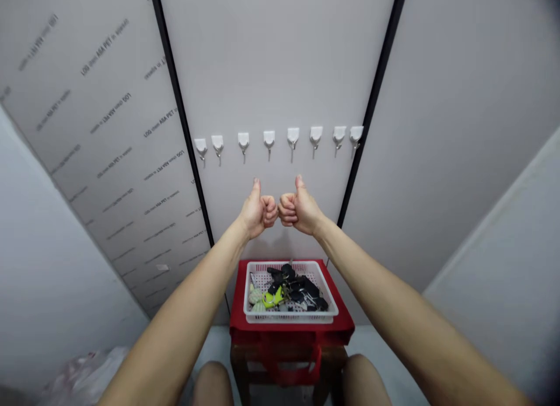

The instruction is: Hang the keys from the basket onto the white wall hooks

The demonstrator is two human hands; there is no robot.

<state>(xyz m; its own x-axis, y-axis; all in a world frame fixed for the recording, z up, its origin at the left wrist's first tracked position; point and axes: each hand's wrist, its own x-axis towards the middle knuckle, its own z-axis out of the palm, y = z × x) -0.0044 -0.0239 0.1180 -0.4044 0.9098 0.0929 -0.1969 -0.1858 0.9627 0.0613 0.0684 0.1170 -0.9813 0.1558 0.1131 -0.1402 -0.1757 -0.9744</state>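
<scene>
My left hand is held out in a fist with its thumb pointing up, and nothing shows in it. Facing it, my right hand makes the same thumbs-up fist, also with nothing visible inside; the knuckles of the two nearly meet. Beneath them a white plastic basket holds a heap of dark keys and a yellow-green key tag. Above my thumbs, a row of several white adhesive hooks with metal prongs is fixed to the panel, with nothing hanging on them.
The basket stands on a red cloth draped over a dark wooden stool between my knees. Black strips edge the grey panel. On the left is a panel with printed lettering, and a plastic bag lies at lower left.
</scene>
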